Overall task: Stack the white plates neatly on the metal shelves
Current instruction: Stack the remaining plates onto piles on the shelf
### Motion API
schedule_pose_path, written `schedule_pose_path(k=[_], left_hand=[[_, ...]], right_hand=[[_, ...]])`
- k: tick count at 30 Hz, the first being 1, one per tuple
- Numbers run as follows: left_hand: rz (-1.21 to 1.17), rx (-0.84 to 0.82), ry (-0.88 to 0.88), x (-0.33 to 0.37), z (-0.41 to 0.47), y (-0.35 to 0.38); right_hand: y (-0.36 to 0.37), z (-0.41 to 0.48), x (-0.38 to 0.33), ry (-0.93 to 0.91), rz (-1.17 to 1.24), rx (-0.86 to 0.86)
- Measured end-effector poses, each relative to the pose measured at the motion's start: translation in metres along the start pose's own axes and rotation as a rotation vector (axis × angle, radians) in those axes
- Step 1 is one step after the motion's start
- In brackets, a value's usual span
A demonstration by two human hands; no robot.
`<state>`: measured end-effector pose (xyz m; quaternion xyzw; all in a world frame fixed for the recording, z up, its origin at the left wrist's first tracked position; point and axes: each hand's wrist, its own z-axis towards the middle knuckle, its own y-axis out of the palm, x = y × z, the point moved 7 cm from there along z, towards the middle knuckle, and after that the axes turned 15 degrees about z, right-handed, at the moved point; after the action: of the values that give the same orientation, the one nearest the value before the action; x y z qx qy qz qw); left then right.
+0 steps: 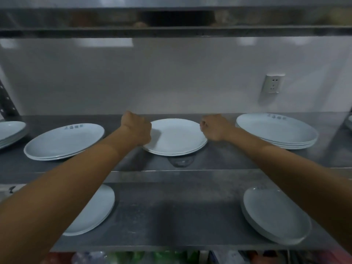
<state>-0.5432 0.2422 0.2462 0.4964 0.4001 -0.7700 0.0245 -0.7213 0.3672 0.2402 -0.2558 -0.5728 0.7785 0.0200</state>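
Observation:
A small stack of round white plates (pixel 176 137) sits in the middle of the upper metal shelf (pixel 219 159). My left hand (pixel 137 128) grips the stack's left rim, fingers curled under it. On the right rim, my right hand (pixel 215 127) is closed the same way. A stack of oval white plates (pixel 63 141) lies to the left and a taller oval stack (pixel 276 130) to the right. The lower shelf (pixel 171 212) holds an oval stack (pixel 274 214) at the right and another (pixel 95 210) partly hidden by my left forearm.
More plates (pixel 9 132) show at the far left edge of the upper shelf. A wall socket (pixel 272 83) is on the white wall behind. Another metal shelf (pixel 171 31) runs overhead. Blurred colourful items (pixel 152 258) lie below the lower shelf.

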Motion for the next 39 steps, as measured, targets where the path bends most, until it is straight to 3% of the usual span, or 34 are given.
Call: schedule_pose_path(k=[10,16,23,27,34,39], left_hand=[[-0.067,0.369,0.012,0.004,-0.007,-0.047],[-0.119,0.45,0.049,0.02,-0.031,-0.071],[-0.101,0.254,-0.044,-0.006,-0.096,-0.083],[-0.089,0.211,-0.127,-0.017,-0.153,-0.083],[-0.081,-0.066,-0.22,-0.048,-0.248,-0.039],[-0.082,-0.122,-0.32,-0.093,-0.299,-0.003]], right_hand=[[-0.039,-0.039,0.013,0.02,0.07,0.085],[-0.058,-0.078,0.026,0.078,0.044,0.146],[-0.083,-0.119,0.026,0.083,0.017,0.132],[-0.084,-0.146,0.022,-0.035,0.078,0.134],[-0.038,-0.19,-0.02,-0.161,0.088,0.038],[-0.031,-0.194,-0.072,-0.222,0.143,0.023]])
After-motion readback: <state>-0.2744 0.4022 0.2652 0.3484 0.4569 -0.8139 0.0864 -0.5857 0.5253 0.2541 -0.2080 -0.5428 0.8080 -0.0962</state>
